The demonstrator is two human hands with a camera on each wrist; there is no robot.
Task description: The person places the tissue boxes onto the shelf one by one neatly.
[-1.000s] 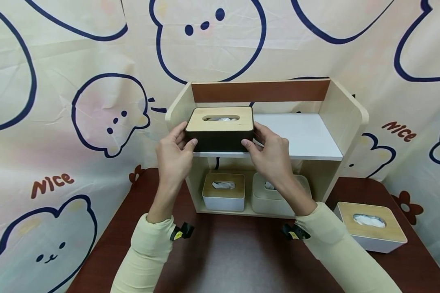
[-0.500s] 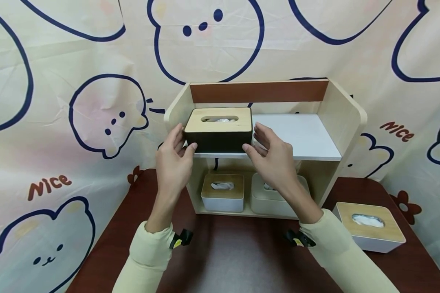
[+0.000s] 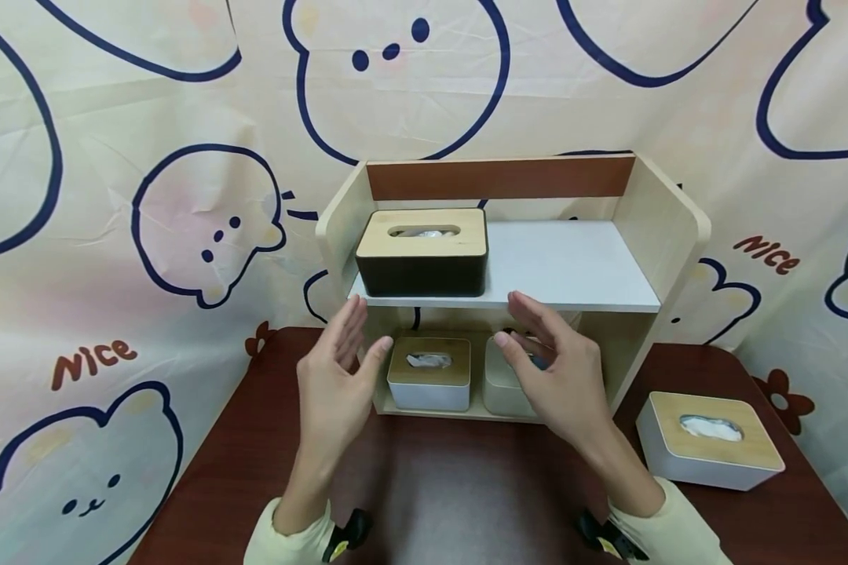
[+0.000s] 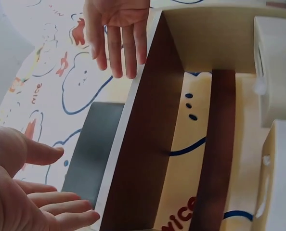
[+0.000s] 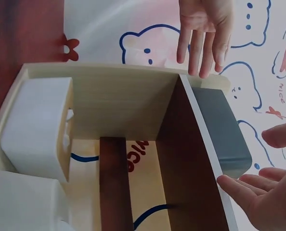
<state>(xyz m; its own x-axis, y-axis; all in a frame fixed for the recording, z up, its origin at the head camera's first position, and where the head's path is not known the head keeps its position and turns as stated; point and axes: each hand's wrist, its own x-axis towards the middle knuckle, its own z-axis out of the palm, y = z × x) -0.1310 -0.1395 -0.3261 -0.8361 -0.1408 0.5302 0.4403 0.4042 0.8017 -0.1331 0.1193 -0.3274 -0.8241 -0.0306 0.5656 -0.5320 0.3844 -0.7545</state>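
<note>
A black tissue box (image 3: pixel 422 275) with a pale wooden lid stands on the left half of the white upper shelf (image 3: pixel 558 259). Its dark side also shows in the left wrist view as a grey-black tissue box (image 4: pixel 92 154). My left hand (image 3: pixel 335 384) hovers in front of the shelf's left end, fingers straight and thumb apart, holding nothing. Opposite it, my right hand (image 3: pixel 561 377) is likewise loose and holds nothing, in front of the lower compartment. Both are apart from the black box in the head view. The right hand partly covers a pale tissue box (image 3: pixel 505 384) below.
On the lower shelf, a white tissue box with a wooden lid (image 3: pixel 429 373) sits at the left. Another white wooden-lidded tissue box (image 3: pixel 710 439) rests on the dark table (image 3: pixel 452 486) to the right. The shelf unit's right side panel (image 3: pixel 660 235) rises beside the upper shelf.
Both hands have let go of the black tissue box and drawn back and down toward the person, spreading a little apart. The box stays on the upper shelf.
</note>
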